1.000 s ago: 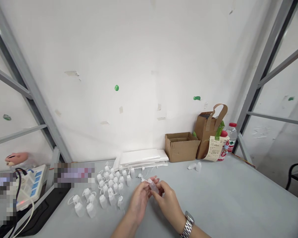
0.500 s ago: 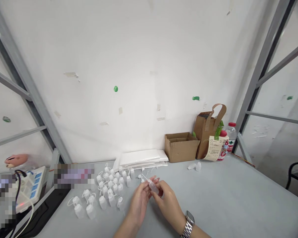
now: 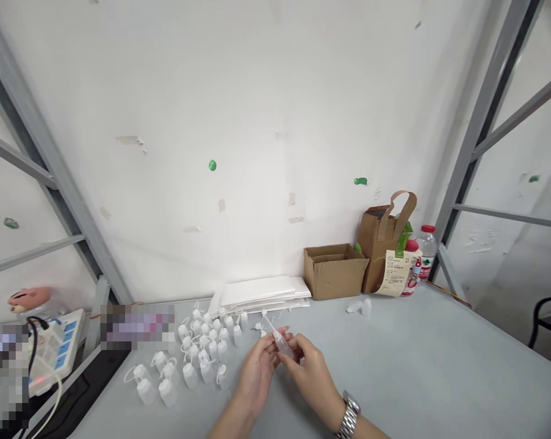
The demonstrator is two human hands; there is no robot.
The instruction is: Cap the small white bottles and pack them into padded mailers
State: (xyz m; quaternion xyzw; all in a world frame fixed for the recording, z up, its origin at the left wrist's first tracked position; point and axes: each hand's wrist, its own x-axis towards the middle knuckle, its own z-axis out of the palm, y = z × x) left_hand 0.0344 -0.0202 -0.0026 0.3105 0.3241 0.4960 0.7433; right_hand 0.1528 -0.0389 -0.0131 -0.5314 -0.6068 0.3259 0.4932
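- Here's the left hand (image 3: 255,375), fingers curled round a small bottle (image 3: 283,345), gripping its upper end!
- And the right hand (image 3: 310,366) pinches the same bottle lower down, thumb and fingers on it.
- The bottle sits tilted between both hands, above the grey table (image 3: 421,366).
- Left of them, a crowd of white bottles (image 3: 190,375) stands together.
- Beyond, a cardboard box (image 3: 337,281) sits near the wall.

1. The small bottles (image 3: 213,349) are tinted milky white.
2. The tabletop (image 3: 417,366) is coloured grey.
3. The white wall (image 3: 248,91) is spotted with green.
4. Brown is shared by box (image 3: 337,280) and paper bag (image 3: 371,250).
5. The power strip (image 3: 67,344) is patterned blue on white.
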